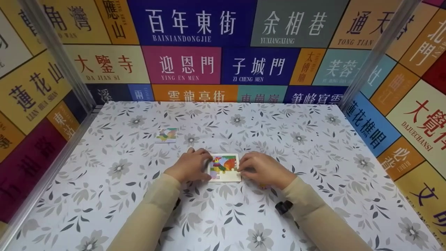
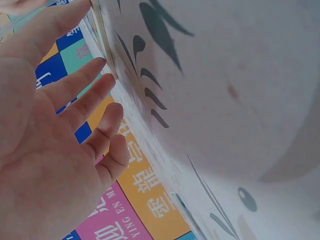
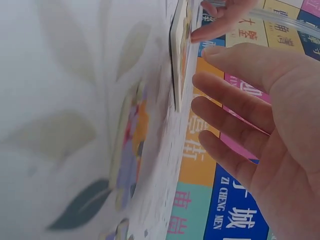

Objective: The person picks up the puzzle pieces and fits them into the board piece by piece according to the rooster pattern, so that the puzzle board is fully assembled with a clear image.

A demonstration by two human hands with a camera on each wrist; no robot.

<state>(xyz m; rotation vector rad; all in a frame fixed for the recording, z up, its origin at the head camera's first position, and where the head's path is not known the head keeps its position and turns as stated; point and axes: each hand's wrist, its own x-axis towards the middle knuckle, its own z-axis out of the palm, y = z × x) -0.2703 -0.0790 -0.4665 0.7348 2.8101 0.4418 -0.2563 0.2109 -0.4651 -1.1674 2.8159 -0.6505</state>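
Note:
A small white-rimmed puzzle tray lies flat on the table between both hands. Its rooster picture is partly filled, with a bare pale part at the lower right. My left hand holds the tray's left end, thumb near the front corner and fingers near the back one. My right hand is at the tray's right edge, thumb and index fingertips close to the bare part. In the right wrist view its fingers are loosely bent and apart, nothing showing between them. A colourful loose puzzle piece lies beneath the right hand.
Farther back on the left lies a small picture card with similar colours. Another loose piece shows at the bottom of the right wrist view. A flower-patterned cloth covers the table, bounded by sign-printed walls at the back and sides.

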